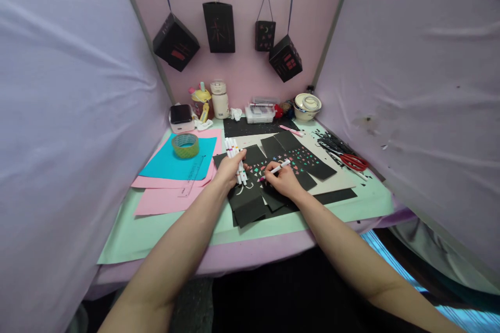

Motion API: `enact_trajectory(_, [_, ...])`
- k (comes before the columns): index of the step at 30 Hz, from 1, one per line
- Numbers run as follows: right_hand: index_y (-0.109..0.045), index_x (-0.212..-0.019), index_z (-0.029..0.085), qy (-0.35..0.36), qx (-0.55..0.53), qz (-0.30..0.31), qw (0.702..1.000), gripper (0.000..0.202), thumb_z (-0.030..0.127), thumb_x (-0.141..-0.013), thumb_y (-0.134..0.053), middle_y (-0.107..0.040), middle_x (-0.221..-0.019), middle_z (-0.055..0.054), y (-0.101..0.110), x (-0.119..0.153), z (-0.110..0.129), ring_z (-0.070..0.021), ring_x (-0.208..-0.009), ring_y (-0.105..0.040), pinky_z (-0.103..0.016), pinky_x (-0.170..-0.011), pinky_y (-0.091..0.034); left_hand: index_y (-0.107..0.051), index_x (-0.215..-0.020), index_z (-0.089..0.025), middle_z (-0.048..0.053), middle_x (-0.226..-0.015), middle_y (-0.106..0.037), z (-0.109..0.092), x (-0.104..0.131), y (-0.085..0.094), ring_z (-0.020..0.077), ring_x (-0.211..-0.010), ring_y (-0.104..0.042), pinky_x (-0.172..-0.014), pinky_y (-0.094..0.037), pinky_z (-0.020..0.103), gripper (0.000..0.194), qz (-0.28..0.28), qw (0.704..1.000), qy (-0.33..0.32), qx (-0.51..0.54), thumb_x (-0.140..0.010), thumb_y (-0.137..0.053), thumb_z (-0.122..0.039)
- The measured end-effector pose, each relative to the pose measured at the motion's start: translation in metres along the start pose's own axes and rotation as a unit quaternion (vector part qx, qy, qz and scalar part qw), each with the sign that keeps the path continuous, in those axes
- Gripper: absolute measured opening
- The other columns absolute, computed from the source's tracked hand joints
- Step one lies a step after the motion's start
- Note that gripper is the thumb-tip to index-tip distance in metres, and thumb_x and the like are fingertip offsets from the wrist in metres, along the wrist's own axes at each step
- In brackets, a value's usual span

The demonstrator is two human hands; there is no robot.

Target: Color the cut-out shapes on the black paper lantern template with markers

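Note:
My left hand (230,170) is closed round a bundle of white marker pens (236,153) with coloured bands, resting over the left part of a black paper cutout (250,193). A single white marker (282,165) sits in the pinch of my right hand (282,181). Its purple-pink tip points left, close to the black paper; whether it touches I cannot tell. Small coloured shapes, mostly triangles in red, green and white, cover the middle and right of the cutout. White curved marks show on it just below my left hand.
Left lie blue paper (156,164), a tape roll (186,145), pink sheets (156,202) and a clear ruler (192,177). Red-handled scissors (353,162) lie right among black scraps. Behind stand a white bottle (220,101), a plastic case (260,113) and a lidded bowl (307,106). Black lanterns (219,28) hang above.

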State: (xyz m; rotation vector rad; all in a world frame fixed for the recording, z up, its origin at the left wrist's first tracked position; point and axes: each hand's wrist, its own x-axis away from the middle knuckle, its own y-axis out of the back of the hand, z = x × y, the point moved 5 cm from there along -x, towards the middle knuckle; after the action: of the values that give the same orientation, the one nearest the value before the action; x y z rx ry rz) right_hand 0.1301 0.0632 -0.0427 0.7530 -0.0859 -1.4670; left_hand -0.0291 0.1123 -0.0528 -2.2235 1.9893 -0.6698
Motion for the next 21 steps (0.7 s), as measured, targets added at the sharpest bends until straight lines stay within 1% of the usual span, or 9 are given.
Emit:
enact_trajectory(7, [-0.054,-0.067,0.019,-0.001,0.007,0.0,1.0,0.011,0.024,-0.074,-0.047,-0.053,-0.054,0.003,0.0006,0.0003,-0.0011,-0.0104,-0.051,-0.046,-0.022,-0.052,-0.034,-0.057,-0.076,-0.012,0.001,-0.059,-0.057,-0.0021,0.0016,-0.0012,0.0085,-0.04,-0.05,-0.046,-0.048,0.025,0.028,0.006,1.0,-0.005,-0.003,-0.063,-0.072,-0.03])
enact_trajectory(13, [-0.055,-0.067,0.019,-0.007,-0.019,0.009,1.0,0.012,0.025,-0.074,-0.047,-0.054,-0.054,0.003,0.0006,0.0006,-0.0004,-0.0106,-0.052,-0.047,-0.022,-0.052,-0.034,-0.057,-0.076,-0.012,0.001,-0.054,-0.055,0.0007,-0.0011,-0.0002,0.0097,-0.04,-0.051,-0.047,-0.049,0.026,0.027,0.009,1.0,0.001,-0.004,-0.064,-0.072,-0.031])
enact_trajectory(21, [-0.056,-0.067,0.018,0.007,-0.026,0.015,1.0,0.015,0.026,-0.077,-0.047,-0.056,-0.057,0.002,0.0,0.0008,0.0027,-0.0102,-0.054,-0.048,-0.021,-0.054,-0.035,-0.057,-0.078,-0.011,0.001,-0.055,-0.056,0.0008,-0.0013,-0.0004,0.0095,-0.04,-0.051,-0.046,-0.048,0.025,0.028,0.007,1.0,0.004,-0.003,-0.064,-0.072,-0.03])
